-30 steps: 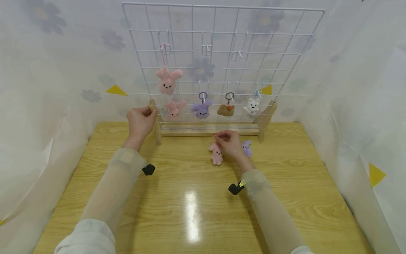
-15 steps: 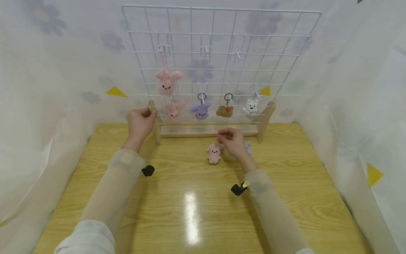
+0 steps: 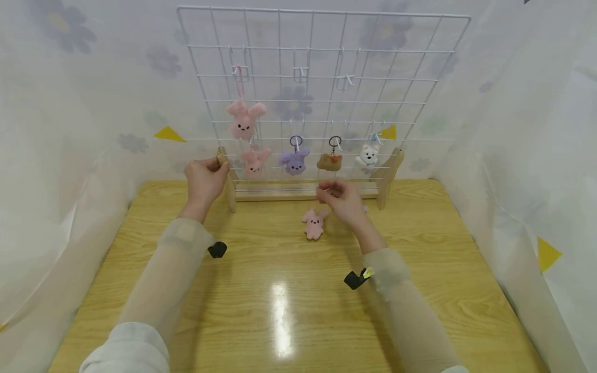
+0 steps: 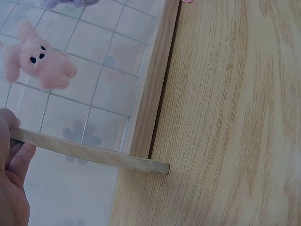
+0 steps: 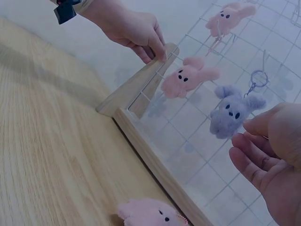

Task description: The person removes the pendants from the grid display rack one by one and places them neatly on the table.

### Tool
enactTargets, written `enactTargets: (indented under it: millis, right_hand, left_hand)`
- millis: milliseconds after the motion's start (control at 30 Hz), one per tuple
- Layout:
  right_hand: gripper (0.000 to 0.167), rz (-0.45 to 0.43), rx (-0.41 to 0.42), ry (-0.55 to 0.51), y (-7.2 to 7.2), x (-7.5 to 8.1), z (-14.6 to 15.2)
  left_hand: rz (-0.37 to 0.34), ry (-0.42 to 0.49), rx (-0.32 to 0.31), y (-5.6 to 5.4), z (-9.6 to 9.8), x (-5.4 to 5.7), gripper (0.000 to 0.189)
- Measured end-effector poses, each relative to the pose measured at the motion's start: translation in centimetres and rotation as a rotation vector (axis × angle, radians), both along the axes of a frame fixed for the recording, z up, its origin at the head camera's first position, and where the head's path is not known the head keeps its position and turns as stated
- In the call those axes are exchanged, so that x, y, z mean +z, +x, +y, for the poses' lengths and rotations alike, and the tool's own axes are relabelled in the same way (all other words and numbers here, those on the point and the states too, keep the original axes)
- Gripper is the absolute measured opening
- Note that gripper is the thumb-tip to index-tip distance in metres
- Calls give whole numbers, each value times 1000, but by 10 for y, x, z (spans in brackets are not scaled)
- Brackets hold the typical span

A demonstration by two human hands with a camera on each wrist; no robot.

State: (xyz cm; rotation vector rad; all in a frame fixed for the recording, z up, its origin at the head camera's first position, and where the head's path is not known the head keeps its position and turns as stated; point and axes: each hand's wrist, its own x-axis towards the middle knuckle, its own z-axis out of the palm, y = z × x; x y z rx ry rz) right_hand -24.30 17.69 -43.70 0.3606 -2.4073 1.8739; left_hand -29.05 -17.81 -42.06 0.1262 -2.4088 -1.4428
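My left hand (image 3: 207, 181) pinches the top of the wooden side leg (image 4: 94, 149) of a white wire grid rack (image 3: 317, 77). My right hand (image 3: 342, 203) hovers in front of the rack's base, its fingers loosely bent and holding nothing. Below and left of it, a pink plush bunny keychain (image 3: 314, 225) lies on the table. On the rack hang two pink bunny keychains, an upper one (image 3: 244, 122) and a lower one (image 3: 254, 163). Beside them hang a purple bunny keychain (image 5: 233, 113), a brown plush keychain (image 3: 330, 162) and a white bear keychain (image 3: 368, 155).
A purple plush (image 3: 366, 209) on the table is mostly hidden behind my right hand. Bare hooks (image 3: 300, 73) sit in the rack's upper row. The wooden table (image 3: 233, 311) spreads in front, with white flower-printed sheeting (image 3: 522, 155) around it.
My right hand has let go of the pink bunny, which now lies on the table slightly left of before. The hand has moved up and right. The left hand stays on the leg.
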Motion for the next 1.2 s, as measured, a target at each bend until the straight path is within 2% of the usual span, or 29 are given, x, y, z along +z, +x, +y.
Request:
enactTargets:
  millis: [400,767,900,1100,1200]
  right_hand:
    - [20,140,97,42,6,51,-12]
    - [19,176,142,20,3,95,-28]
    - [20,171,147,31,-2,108,-33]
    - [18,186,176,-29,-15,122,-41]
    - [17,177,172,-27,-21,126,-45]
  left_hand:
    - [5,2,-6,-2,-1,1,28]
    - [21,1,-8,0,0,-1,27]
    - [22,9,-1,0,-1,0,26]
    - [23,6,-3,-2,-1,-1,26]
    - [19,9,-4,-2,-1,-1,27]
